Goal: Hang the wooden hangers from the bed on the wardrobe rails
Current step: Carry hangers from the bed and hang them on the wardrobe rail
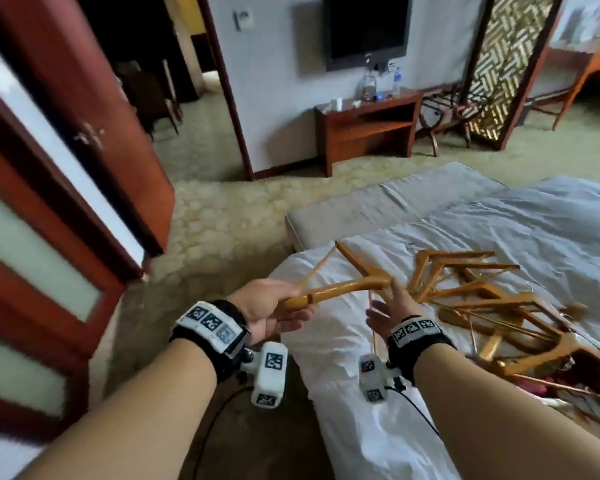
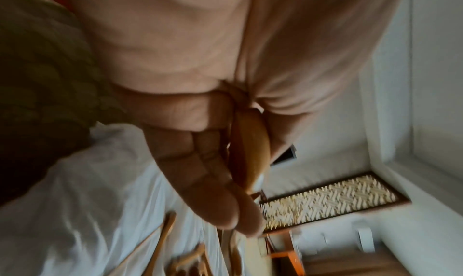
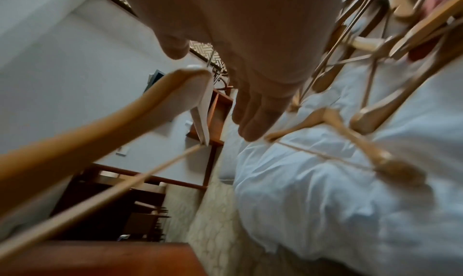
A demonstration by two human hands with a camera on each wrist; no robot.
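The person stands at the corner of the bed (image 1: 378, 427), arms held out over the white sheet. The left hand (image 1: 271, 311) grips one wooden hanger (image 1: 340, 291) by the end of its arm, thumb on top, the other fingers straight beneath it; the hanger is lifted clear of the sheet. The right hand (image 1: 394, 311) is spread, fingers straight and apart, its fingertips (image 1: 397, 284) at the raised hanger's middle; whether they touch it cannot be told. The remaining hangers (image 1: 492, 303) lie in a tangled heap on the bed, just to the right of that hand. The wardrobe door (image 1: 66, 140), dark red wood with frosted panels, stands to the left across a strip of carpet (image 1: 222, 216). No wardrobe rail is visible.
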